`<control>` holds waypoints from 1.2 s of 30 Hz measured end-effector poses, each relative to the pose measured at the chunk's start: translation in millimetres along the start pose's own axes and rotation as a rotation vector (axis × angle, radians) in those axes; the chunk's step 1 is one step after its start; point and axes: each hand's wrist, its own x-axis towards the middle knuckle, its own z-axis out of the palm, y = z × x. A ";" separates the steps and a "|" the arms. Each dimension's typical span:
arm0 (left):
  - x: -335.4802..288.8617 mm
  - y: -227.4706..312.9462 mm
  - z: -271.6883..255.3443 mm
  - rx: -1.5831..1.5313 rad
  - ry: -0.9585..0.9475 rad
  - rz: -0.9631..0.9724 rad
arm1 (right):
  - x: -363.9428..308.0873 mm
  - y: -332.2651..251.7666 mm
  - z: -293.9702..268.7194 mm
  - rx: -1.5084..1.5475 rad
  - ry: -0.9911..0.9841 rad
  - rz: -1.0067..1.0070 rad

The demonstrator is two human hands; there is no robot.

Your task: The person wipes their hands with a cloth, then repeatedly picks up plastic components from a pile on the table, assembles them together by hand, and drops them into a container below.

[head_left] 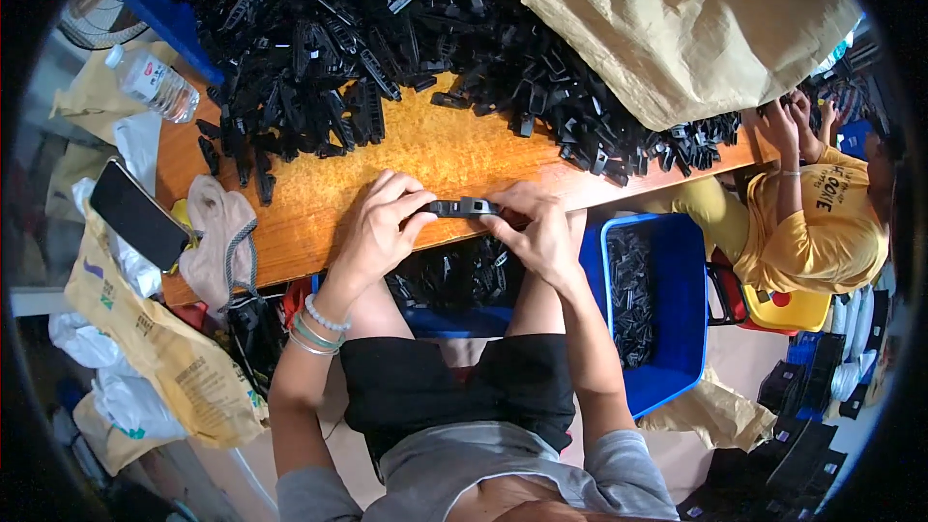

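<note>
Between my two hands, just above the table's front edge, a small black plastic part (462, 208) is held level, one end in each hand. My left hand (383, 222) pinches its left end between thumb and fingers. My right hand (539, 232) grips the right end the same way, where a raised, squarish clip-like piece shows. Beyond my hands, a large heap of long black plastic parts (319, 87) lies on the orange wooden table (406, 150). Smaller black clip-like pieces (619, 126) are piled to the right of it.
A blue bin (688, 329) of black parts stands at my right; another holding black parts is under the table. A phone (140, 213), a cloth (215, 242) and a water bottle (159, 85) are at left. A tan sack (686, 29) covers the far right; a person in yellow (817, 222) works there.
</note>
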 end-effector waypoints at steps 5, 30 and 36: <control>3.3 -2.4 0.0 -0.045 -0.002 0.049 | 4.0 6.6 -1.5 -0.014 -0.029 -0.040; 26.4 -22.6 -11.6 0.641 0.111 0.253 | -4.7 61.5 -55.0 -0.761 0.593 -0.064; -13.4 -1.8 9.9 -0.219 0.204 -0.141 | -1.0 38.6 -27.2 -0.612 0.585 -0.243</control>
